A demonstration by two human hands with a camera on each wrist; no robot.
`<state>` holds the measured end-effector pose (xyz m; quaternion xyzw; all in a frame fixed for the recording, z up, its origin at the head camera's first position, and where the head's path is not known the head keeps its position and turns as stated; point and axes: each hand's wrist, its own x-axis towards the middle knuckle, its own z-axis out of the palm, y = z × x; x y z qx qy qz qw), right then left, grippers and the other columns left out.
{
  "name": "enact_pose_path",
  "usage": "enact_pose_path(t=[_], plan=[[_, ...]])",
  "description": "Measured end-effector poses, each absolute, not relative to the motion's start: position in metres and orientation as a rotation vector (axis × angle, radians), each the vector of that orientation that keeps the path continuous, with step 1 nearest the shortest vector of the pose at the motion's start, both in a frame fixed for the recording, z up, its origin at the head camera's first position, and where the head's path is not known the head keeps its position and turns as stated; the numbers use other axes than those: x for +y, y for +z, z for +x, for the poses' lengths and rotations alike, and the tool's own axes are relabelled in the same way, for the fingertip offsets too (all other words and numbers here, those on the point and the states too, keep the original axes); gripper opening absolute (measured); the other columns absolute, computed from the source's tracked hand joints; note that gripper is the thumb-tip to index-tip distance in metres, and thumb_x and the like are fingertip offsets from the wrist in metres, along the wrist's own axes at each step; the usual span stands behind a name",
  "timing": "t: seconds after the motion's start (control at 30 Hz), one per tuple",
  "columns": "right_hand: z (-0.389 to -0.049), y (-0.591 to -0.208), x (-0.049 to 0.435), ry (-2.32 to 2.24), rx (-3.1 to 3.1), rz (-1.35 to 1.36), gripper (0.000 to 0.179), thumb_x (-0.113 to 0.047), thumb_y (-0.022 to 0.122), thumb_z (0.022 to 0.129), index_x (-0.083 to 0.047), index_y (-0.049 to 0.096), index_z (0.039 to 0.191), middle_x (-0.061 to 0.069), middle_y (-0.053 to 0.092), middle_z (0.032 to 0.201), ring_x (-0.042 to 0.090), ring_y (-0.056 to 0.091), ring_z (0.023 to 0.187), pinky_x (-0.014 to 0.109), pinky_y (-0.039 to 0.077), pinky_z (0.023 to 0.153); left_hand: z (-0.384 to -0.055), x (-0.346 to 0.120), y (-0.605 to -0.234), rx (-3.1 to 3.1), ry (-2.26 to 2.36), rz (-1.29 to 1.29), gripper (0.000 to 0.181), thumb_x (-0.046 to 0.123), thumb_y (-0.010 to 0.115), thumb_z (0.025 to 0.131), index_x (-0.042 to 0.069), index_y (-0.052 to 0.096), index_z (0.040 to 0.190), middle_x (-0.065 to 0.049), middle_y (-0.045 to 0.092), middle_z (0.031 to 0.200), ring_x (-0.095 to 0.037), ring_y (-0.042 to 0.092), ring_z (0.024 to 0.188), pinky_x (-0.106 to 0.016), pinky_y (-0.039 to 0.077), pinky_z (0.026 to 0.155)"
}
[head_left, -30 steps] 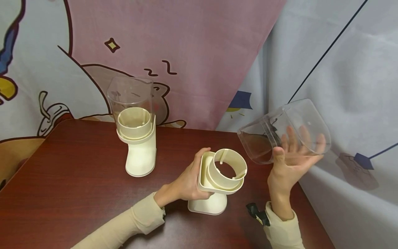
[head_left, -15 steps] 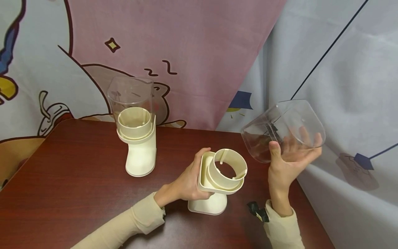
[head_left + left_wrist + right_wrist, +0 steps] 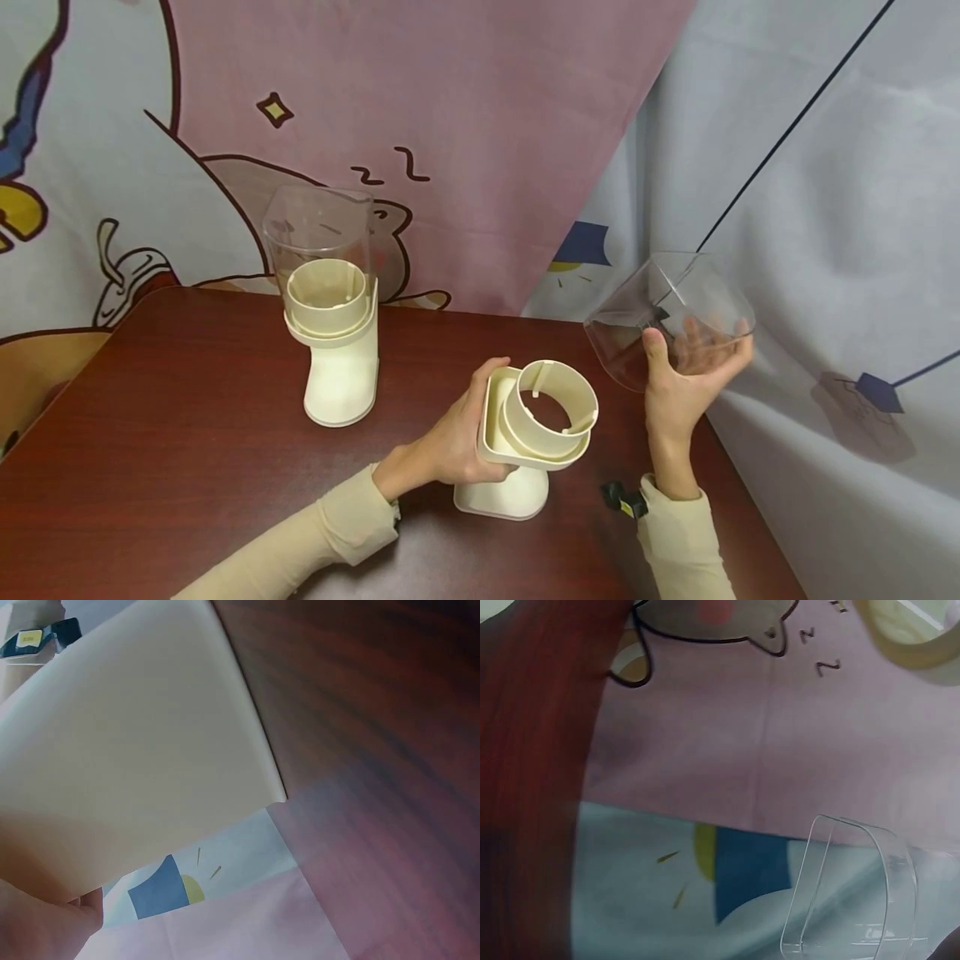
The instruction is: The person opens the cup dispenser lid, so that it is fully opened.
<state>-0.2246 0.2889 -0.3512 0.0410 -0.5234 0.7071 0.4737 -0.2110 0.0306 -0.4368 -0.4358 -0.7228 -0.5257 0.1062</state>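
My left hand [image 3: 456, 440] grips the upper tray of a cream plastic stand [image 3: 551, 408], thumb on the far side and fingers underneath. The stand is upright on the table, its round open collar facing up; in the left wrist view its smooth cream side [image 3: 150, 742] fills much of the picture. To the right, my right hand [image 3: 686, 392] holds a clear plastic container [image 3: 637, 300] tilted in the air, thumb at the near side and fingers seen through its wall. In the right wrist view, one end of the clear container [image 3: 855, 892] shows at the lower right.
A matching cream stand [image 3: 341, 375] with a clear container [image 3: 318, 221] fitted round its collar stands at the back left of the dark red-brown table [image 3: 187, 433]. A printed curtain [image 3: 487, 167] hangs behind the table and along its right side.
My right hand has moved a little left with the clear container, which has turned so its far right end has swung inward. My left hand and the stand have stayed in place.
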Motion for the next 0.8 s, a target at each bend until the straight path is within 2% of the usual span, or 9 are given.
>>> enact_pose_path(t=[0.23, 0.57, 0.67, 0.8], plan=[[-0.241, -0.369, 0.300, 1.675, -1.403, 0.012, 0.103, -0.009, 0.089, 0.071, -0.017, 0.025, 0.151, 0.008, 0.036, 0.147, 0.030, 0.044, 0.134, 0.042, 0.036, 0.109, -0.210, 0.031, -0.436, -2.125, -1.544, -1.285, 0.123, 0.017, 0.086, 0.055, 0.009, 0.010, 0.152, -0.011, 0.048, 0.134, -0.019, 0.053, 0.116, -0.035, 0.044, 0.104], [-0.258, -0.397, 0.323, 1.562, -1.693, -0.224, 0.098, -0.019, 0.087, 0.075, -0.026, 0.024, 0.149, -0.001, 0.035, 0.137, 0.022, 0.044, 0.129, 0.036, 0.035, 0.106, -0.211, 0.031, -0.437, -2.115, -1.538, -1.291, 0.123, 0.017, 0.086, 0.056, 0.007, 0.010, 0.152, -0.011, 0.049, 0.134, -0.020, 0.053, 0.117, -0.035, 0.044, 0.104], [-0.262, -0.402, 0.328, 1.552, -1.702, -0.257, 0.098, -0.020, 0.087, 0.075, -0.027, 0.023, 0.149, 0.000, 0.034, 0.138, 0.023, 0.043, 0.129, 0.037, 0.034, 0.107, -0.211, 0.031, -0.437, -2.114, -1.534, -1.286, 0.123, 0.017, 0.086, 0.056, 0.006, 0.010, 0.152, -0.011, 0.049, 0.133, -0.019, 0.054, 0.116, -0.034, 0.045, 0.104], [-0.270, -0.413, 0.330, 1.534, -1.718, -0.288, 0.102, -0.024, 0.087, 0.074, -0.024, 0.021, 0.152, 0.008, 0.031, 0.147, 0.026, 0.042, 0.132, 0.041, 0.033, 0.110, -0.211, 0.028, -0.438, -2.131, -1.530, -1.275, 0.123, 0.018, 0.086, 0.056, 0.008, 0.010, 0.152, -0.011, 0.048, 0.134, -0.019, 0.054, 0.116, -0.034, 0.045, 0.103]])
